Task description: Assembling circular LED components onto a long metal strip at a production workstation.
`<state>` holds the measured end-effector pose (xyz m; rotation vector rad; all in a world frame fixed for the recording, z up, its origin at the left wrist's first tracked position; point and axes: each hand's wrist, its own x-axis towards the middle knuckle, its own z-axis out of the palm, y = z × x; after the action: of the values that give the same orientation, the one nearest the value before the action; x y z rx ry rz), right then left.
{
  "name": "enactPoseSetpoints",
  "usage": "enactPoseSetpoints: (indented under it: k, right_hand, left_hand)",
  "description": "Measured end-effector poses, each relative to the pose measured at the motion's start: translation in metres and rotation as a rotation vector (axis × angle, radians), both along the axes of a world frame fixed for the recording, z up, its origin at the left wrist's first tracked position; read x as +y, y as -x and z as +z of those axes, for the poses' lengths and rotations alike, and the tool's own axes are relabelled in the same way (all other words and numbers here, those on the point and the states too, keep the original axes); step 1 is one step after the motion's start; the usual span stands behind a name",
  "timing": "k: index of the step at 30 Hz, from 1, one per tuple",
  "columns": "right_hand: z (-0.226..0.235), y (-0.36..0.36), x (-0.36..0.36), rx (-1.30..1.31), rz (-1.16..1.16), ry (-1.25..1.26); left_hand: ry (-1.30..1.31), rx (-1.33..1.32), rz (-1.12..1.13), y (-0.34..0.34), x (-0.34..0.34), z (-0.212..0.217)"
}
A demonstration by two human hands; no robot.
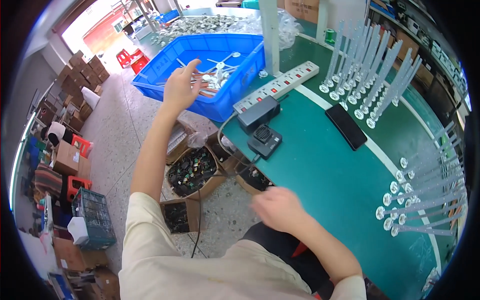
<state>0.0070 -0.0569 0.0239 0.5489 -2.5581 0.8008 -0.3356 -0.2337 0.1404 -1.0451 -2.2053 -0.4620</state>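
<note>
My left hand [181,89] is stretched out over the near left side of a blue plastic bin [239,80]. Its thumb and a finger stand apart, and nothing shows between them. Inside the bin lie flat white strips with round ends, a pile of small white parts [218,80] and some reddish-brown strips. Close to my body, at the near edge of the green table [320,175], my right hand [278,208] is bent inward. Motion blurs its fingers, so whether it holds anything cannot be made out.
A white power strip [277,87], a black charger [265,141] and a dark phone [346,126] lie on the table. Clear rods with round bases stand in groups [365,75] at the right. Below the edge sit cardboard boxes of small parts [192,172] and a hanging cable [199,215].
</note>
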Motion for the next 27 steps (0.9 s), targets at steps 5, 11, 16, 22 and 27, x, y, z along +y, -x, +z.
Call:
enactPoseSetpoints:
  k: [5, 11, 16, 22, 27]
  right_hand:
    - [-0.009, 0.124, -0.073, -0.550, 0.369, -0.438]
    - [-0.061, 0.141, -0.092, -0.878, 0.561, -0.744]
    - [-0.071, 0.154, -0.098, -0.982, 0.431, -0.745]
    - [-0.071, 0.168, -0.101, -0.917, 0.632, -0.534]
    - [-0.060, 0.175, -0.090, -0.930, 0.505, -0.531]
  left_hand:
    - [0.462, -0.087, 0.300, 0.069, -0.027, 0.018]
    - [0.745, -0.249, 0.332, 0.132, -0.032, 0.015]
    - [0.960, -0.357, 0.485, 0.164, -0.018, -0.006]
    - [1.130, -0.581, 0.167, 0.192, -0.002, -0.029]
    - [1.139, -0.390, 0.014, 0.170, 0.005, -0.026]
